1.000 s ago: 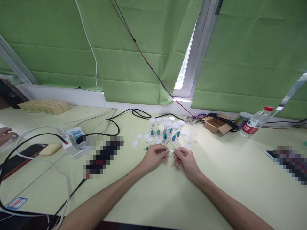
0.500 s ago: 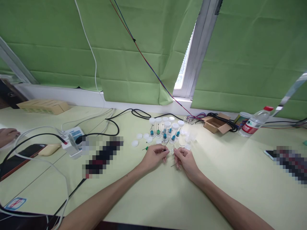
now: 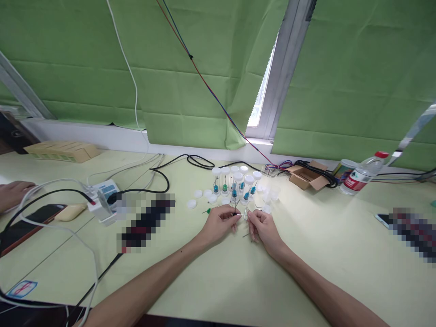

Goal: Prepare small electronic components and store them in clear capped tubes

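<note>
My left hand (image 3: 221, 221) is closed in a pinch on a small dark piece with a thin metal rod, its details too small to make out. Just to the right, my right hand (image 3: 265, 225) pinches a thin bent metal wire (image 3: 245, 212); a second thin rod (image 3: 245, 235) pokes out below its fingers. Between the two hands the thin parts meet or nearly meet, and I cannot tell if they touch. Beyond the fingers stand several clear vials (image 3: 225, 185) with white lids and blue or green parts inside. A small green part (image 3: 208, 210) lies beside my left hand.
Loose white lids (image 3: 191, 204) lie left of the vials. Rightward are an open cardboard box (image 3: 304, 177), a water bottle (image 3: 363, 175) and a phone (image 3: 382, 220). A power strip (image 3: 105, 195) with cables is at left, near another person's hand (image 3: 15, 194).
My hands stay almost in place, while slightly more of the thin metal shows between my fingertips. The other person's hand at the left edge has shifted a little to the right.
</note>
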Motion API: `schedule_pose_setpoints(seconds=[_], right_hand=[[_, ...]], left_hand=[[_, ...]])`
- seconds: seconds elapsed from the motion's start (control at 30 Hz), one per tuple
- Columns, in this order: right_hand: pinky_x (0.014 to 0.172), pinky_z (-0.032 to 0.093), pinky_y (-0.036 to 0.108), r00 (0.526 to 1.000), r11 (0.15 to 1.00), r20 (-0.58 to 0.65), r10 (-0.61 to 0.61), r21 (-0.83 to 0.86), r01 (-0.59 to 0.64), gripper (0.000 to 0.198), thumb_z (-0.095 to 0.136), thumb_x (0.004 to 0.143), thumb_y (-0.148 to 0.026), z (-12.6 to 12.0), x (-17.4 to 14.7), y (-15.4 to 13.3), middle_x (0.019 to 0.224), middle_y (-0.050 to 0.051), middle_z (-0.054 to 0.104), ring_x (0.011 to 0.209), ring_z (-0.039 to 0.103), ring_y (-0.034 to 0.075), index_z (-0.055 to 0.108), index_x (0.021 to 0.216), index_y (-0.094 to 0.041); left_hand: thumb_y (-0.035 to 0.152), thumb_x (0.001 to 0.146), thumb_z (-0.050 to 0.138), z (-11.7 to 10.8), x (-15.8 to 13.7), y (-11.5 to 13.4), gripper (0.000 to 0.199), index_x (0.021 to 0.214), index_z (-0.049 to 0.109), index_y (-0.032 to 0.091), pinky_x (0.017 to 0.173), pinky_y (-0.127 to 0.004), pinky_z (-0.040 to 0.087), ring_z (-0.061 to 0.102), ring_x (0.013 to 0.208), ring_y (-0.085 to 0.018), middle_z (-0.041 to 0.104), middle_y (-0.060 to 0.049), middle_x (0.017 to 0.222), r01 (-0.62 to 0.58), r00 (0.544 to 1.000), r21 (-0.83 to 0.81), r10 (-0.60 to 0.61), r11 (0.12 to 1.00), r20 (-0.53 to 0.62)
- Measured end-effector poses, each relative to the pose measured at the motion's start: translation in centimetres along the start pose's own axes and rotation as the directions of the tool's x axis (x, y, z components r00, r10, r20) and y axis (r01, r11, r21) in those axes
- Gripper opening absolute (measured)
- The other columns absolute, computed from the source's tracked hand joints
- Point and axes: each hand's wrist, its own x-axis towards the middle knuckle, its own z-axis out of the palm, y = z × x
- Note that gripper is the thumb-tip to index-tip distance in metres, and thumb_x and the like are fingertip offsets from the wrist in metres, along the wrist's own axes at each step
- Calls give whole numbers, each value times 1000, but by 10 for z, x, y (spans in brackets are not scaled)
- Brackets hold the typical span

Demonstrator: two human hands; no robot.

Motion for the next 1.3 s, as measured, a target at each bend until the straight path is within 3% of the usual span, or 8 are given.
schedule_pose_setpoints(seconds=[0.43,0.7,0.83,0.97,1.13,1.3], right_hand=[[32,31,20,1000,999,-2,-31,-18,31,43,63,82,-55,0,-1,1,37,-8,42,30,40,8,50,61,-20],[33,30,21,999,998,4,-51,-35,51,44,63,82,-55,1,-2,-4,36,-8,41,29,39,9,49,60,-20],[32,30,21,998,998,-16,-54,-40,53,44,64,81,-56,2,-2,-4,36,-8,41,29,39,9,48,59,-20],[32,29,21,995,995,-53,-82,-67,78,45,64,81,-56,2,-2,0,38,-7,43,29,39,8,48,59,-20],[34,29,22,986,987,-90,-142,-89,134,41,61,84,-53,0,-2,2,41,-6,44,32,38,8,50,64,-20],[43,31,24,963,948,-105,-250,-230,221,36,59,88,-45,-3,-4,-3,47,-5,44,41,39,10,51,64,-20]], left_hand=[[36,81,65,0,-2,-1,23,85,72,15,53,-26,51,58,52,-12,62,-4,77,-76,997,52,77,996,-15],[32,85,61,0,-4,5,19,80,73,18,59,-25,49,59,65,-16,61,-4,70,-156,986,216,165,964,-23],[31,83,63,1,-4,6,17,79,72,17,56,-24,48,57,58,-13,62,-4,72,-139,988,211,150,967,-38],[33,80,66,2,-3,3,17,82,70,16,52,-25,48,57,52,-12,62,-3,73,-58,995,132,68,990,-71],[36,78,69,0,1,3,22,80,67,14,51,-27,51,59,49,-14,59,0,60,81,996,-70,-84,994,-30],[38,74,73,-6,6,4,25,76,65,14,50,-28,53,61,51,-14,61,-1,67,108,989,-193,-126,975,-82]])
